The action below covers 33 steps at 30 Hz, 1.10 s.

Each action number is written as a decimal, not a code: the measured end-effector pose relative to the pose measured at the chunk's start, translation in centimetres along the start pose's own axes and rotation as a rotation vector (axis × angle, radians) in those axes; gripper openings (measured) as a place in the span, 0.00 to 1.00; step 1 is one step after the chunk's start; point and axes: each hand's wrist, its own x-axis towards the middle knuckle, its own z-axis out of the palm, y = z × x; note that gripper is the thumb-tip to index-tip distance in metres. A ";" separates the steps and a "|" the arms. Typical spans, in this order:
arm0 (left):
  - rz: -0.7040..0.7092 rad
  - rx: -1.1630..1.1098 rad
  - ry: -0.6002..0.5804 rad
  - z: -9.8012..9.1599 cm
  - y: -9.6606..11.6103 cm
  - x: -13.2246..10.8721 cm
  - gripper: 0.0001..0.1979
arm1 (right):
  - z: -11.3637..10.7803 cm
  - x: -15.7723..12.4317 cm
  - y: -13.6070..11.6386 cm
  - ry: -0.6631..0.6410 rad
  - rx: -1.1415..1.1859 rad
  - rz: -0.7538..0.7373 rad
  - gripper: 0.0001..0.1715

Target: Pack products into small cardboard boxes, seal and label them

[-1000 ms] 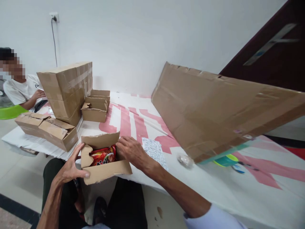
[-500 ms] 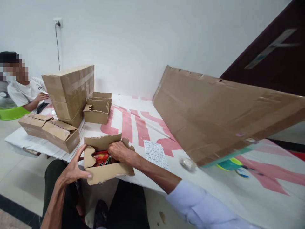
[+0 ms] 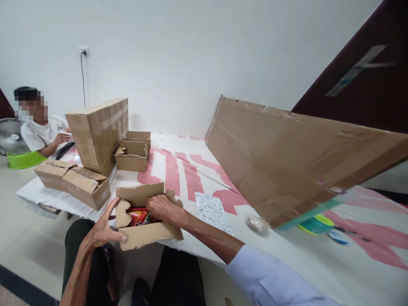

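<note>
A small open cardboard box (image 3: 153,238) sits at the table's near edge, its flaps standing up. My left hand (image 3: 103,229) grips its left end, the thumb on the front flap and the fingers along the left side. Inside lies a shiny red packet (image 3: 139,216) with printed lettering, partly covered. My right hand (image 3: 162,208) reaches into the box over the packet's right end. Its fingers are curled, and their tips are hidden, so what they hold does not show.
Closed cartons (image 3: 73,180) lie to the left, beside a tall stack of taped boxes (image 3: 98,131). Open boxes (image 3: 131,162) stand behind. A printed sheet (image 3: 213,211), a clear tape roll (image 3: 257,225) and a large leaning cardboard panel (image 3: 287,157) are rightward. A person (image 3: 46,131) sits far left.
The view has shifted slightly, so everything appears lower and a little to the right. Both hands keep their places at the box, with the right one still inside.
</note>
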 end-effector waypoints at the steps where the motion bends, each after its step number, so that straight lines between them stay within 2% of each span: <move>1: -0.003 -0.001 -0.002 -0.1 0.0 0.0 0.67 | -0.3 -0.2 0.0 0.035 0.009 -0.021 0.08; 6: -0.007 -0.036 -0.009 0.0 -0.1 0.8 0.69 | -3.5 -2.2 1.3 0.289 0.096 -0.118 0.12; 9: -0.006 -0.031 -0.027 -0.2 0.1 1.7 0.70 | -6.0 -3.5 3.0 0.526 0.290 -0.169 0.12; 11: 0.022 0.028 0.013 -0.5 0.7 2.3 0.67 | -7.4 -4.2 3.9 0.653 0.422 -0.182 0.11; 14: 0.117 0.100 0.183 -0.9 2.7 3.1 0.54 | -8.7 -5.0 4.5 0.778 0.571 -0.168 0.08; 16: 0.169 0.067 0.250 -0.7 4.6 3.8 0.47 | -9.1 -5.1 4.3 0.858 0.650 -0.158 0.06; 21: 0.162 -0.274 0.185 1.2 8.6 6.1 0.40 | -9.6 -4.5 2.4 1.045 0.769 -0.172 0.05; 23: 0.157 -0.391 0.212 1.6 9.7 7.0 0.36 | -9.7 -4.3 1.9 1.116 0.842 -0.113 0.03; 25: 0.185 -0.453 0.281 1.6 10.9 7.7 0.34 | -9.7 -4.1 1.8 1.136 1.017 -0.027 0.17; 27: 0.248 -0.481 0.341 1.2 12.2 8.3 0.33 | -9.6 -3.7 2.1 1.066 1.250 0.015 0.32; 28: 0.284 -0.483 0.355 0.9 12.8 8.6 0.33 | -9.5 -3.4 2.3 1.007 1.353 0.012 0.36; 31: 0.351 -0.464 0.356 0.2 13.9 9.5 0.32 | -9.1 -2.0 3.2 0.874 1.537 -0.021 0.37; 33: 0.309 -0.451 0.347 -0.1 13.7 10.2 0.32 | -8.3 -0.8 3.6 0.840 1.588 0.002 0.36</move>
